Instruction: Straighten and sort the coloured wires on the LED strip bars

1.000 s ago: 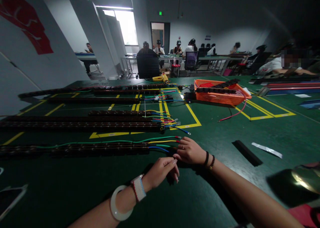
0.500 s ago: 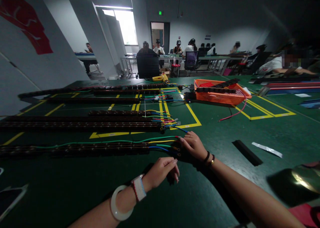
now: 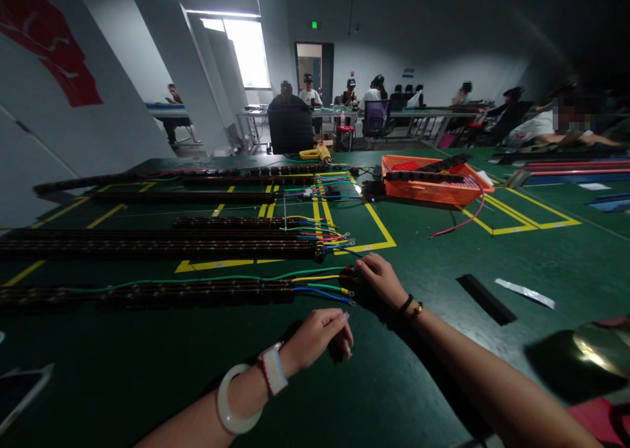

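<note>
My right hand (image 3: 380,276) is closed, its fingertips bent down at the loose wire ends. Closest to it are the ends of a green wire (image 3: 275,277) and a yellow wire (image 3: 319,277); what it grips, if anything, is hidden. Below them, a shorter green wire and a blue wire (image 3: 319,294) end in ring terminals (image 3: 351,298). These wires come from a long dark strip (image 3: 197,294) lying on the green table. Nearer to me, my left hand (image 3: 319,335) hovers with curled fingers and thumb by the forefinger, nothing visible in it.
More dark strips (image 3: 147,243) with coloured wires lie beyond. An orange basket (image 3: 423,192) and a yellow heat gun (image 3: 317,153) stand further back. At right lie a black strip (image 3: 485,298) and a white strip (image 3: 524,293). People sit at far tables.
My right hand has shifted slightly left and up by the wire ends. The lower ring terminals show more brightly. My left hand has stayed in place.
</note>
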The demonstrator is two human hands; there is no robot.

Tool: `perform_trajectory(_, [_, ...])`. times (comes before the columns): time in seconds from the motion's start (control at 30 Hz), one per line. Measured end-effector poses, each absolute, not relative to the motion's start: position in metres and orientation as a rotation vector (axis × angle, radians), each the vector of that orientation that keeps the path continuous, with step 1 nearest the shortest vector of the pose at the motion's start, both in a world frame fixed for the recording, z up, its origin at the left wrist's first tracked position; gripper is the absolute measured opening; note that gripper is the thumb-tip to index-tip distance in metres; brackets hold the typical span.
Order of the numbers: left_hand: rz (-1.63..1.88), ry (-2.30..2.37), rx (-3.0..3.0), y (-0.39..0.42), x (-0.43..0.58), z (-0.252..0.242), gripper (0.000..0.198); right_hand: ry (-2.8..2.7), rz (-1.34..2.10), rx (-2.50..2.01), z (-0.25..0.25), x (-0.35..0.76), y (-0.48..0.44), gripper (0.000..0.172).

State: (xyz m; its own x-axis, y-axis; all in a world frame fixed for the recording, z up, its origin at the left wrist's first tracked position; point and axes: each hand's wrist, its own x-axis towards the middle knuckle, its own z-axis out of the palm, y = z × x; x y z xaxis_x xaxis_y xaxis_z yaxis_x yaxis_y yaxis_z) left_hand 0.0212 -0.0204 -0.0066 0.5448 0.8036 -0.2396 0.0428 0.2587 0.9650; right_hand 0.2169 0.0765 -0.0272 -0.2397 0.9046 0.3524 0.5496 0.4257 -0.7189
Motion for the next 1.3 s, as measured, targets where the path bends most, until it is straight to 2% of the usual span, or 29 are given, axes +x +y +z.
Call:
perform_trajectory(0.17, [0.609,0.886,1.219,-0.02,0.022,-0.006,0.043,-2.132,0.511,-1.158,-0.027,0.212,0.07,0.023])
perform_trajectory(0.43, [0.612,0.873,1.203,-0.02,0.023,-0.007,0.042,-2.34,0.447,-1.127,-0.02,0.199,0.066,0.044])
perform_trajectory(0.83, [0.617,0.837,1.222,-0.016,0.023,-0.01,0.044,-2.625,0.441,-0.954,-0.01,0.157,0.095,0.062])
perform_trajectory(0.97, [0.631,0.831,1.21,-0.016,0.023,-0.007,0.043,-2.688,0.453,-0.909,-0.009,0.15,0.098,0.055])
perform_trajectory(1.17, [0.634,0.835,1.199,-0.017,0.023,-0.007,0.042,-2.705,0.445,-0.799,-0.004,0.148,0.091,0.032])
perform_trajectory(1.3, [0.627,0.835,1.192,-0.017,0.022,-0.007,0.041,-2.711,0.572,-0.813,-0.003,0.146,0.089,0.022])
